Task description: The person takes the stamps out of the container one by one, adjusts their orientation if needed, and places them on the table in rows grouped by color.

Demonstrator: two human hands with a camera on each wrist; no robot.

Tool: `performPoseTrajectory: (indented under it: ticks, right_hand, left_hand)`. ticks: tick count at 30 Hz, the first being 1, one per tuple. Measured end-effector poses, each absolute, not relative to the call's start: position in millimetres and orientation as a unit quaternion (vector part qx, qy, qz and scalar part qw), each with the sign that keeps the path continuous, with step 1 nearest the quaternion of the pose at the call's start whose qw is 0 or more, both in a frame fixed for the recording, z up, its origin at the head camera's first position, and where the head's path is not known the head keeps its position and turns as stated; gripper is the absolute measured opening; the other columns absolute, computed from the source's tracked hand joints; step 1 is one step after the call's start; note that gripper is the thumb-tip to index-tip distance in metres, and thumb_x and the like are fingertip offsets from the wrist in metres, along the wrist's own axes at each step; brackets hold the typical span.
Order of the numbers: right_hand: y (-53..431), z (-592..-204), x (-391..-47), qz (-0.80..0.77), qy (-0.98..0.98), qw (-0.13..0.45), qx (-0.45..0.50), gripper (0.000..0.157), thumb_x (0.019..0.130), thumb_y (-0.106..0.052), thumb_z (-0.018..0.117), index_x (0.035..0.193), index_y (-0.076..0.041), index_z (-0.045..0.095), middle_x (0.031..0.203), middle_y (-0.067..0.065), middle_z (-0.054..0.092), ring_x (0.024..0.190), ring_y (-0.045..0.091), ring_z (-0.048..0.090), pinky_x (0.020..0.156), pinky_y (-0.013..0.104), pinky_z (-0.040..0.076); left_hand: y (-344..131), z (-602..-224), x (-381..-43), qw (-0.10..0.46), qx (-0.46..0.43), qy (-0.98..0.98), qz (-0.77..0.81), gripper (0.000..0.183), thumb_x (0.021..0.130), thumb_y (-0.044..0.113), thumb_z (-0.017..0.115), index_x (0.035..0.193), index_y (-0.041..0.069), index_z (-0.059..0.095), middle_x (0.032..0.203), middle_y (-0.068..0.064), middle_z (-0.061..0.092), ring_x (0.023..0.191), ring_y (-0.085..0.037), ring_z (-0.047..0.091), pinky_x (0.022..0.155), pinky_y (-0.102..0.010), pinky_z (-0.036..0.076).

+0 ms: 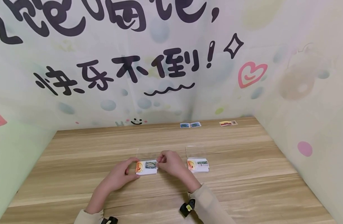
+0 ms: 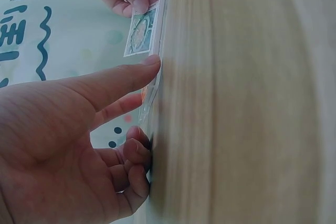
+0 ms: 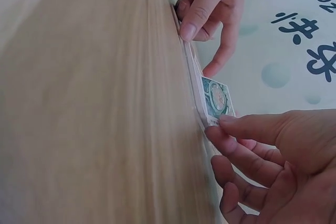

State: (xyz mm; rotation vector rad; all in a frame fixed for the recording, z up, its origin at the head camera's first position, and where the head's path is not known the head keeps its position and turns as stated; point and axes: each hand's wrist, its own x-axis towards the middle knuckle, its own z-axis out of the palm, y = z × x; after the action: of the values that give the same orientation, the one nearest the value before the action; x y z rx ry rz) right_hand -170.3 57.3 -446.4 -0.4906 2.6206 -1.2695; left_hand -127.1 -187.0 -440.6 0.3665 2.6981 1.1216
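A small clear plastic case lies on the table with its lid folded back, and a white card with an orange print sits in its near half. My left hand grips the left end of the case, thumb at the near edge and index finger at the far edge. At the right end, my right hand pinches a green picture stamp between thumb and index finger. In the right wrist view the stamp stands tilted up over the card, apart from its pinched corner.
To the right lies a second clear case with a similar card in it. Two blue stamps and a red and yellow stamp pair lie at the table's back edge. Behind rises a printed cloth wall.
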Motion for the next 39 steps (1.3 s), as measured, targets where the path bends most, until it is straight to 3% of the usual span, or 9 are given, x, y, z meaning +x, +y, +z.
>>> performPoseTrajectory:
  ticks: [21, 30, 39]
  right_hand:
    - [60.8, -444.8, -174.2, -0.466, 0.860, 0.094, -0.183, 0.010, 0.090, 0.001, 0.078, 0.098, 0.000, 0.073, 0.079, 0.002, 0.068, 0.070, 0.007, 0.055, 0.060, 0.020, 0.042]
    - [60.8, -443.8, -175.6, -0.467, 0.860, 0.100, -0.180, 0.007, 0.095, 0.000, 0.073, 0.101, -0.002, 0.072, 0.085, 0.002, 0.068, 0.074, 0.010, 0.057, 0.061, 0.021, 0.044]
    - [63.2, -446.0, -177.3, -0.472, 0.856, 0.093, -0.187, 0.005, 0.096, 0.001, 0.071, 0.100, -0.002, 0.071, 0.081, 0.002, 0.067, 0.067, 0.009, 0.055, 0.057, 0.021, 0.042]
  left_hand:
    - [-188.1, -442.9, -127.9, 0.094, 0.131, 0.912, 0.376, 0.058, 0.090, 0.019, 0.085, 0.141, 0.004, 0.061, 0.074, 0.000, 0.044, 0.064, -0.012, 0.038, 0.059, -0.026, 0.032]
    - [-188.4, -442.3, -128.8, 0.090, 0.134, 0.913, 0.374, 0.058, 0.089, 0.018, 0.085, 0.140, 0.003, 0.062, 0.073, 0.000, 0.044, 0.062, -0.012, 0.038, 0.057, -0.026, 0.033]
    - [-187.7, -441.8, -128.3, 0.090, 0.135, 0.914, 0.372, 0.057, 0.089, 0.018, 0.085, 0.140, 0.003, 0.061, 0.073, 0.000, 0.044, 0.063, -0.012, 0.038, 0.058, -0.026, 0.032]
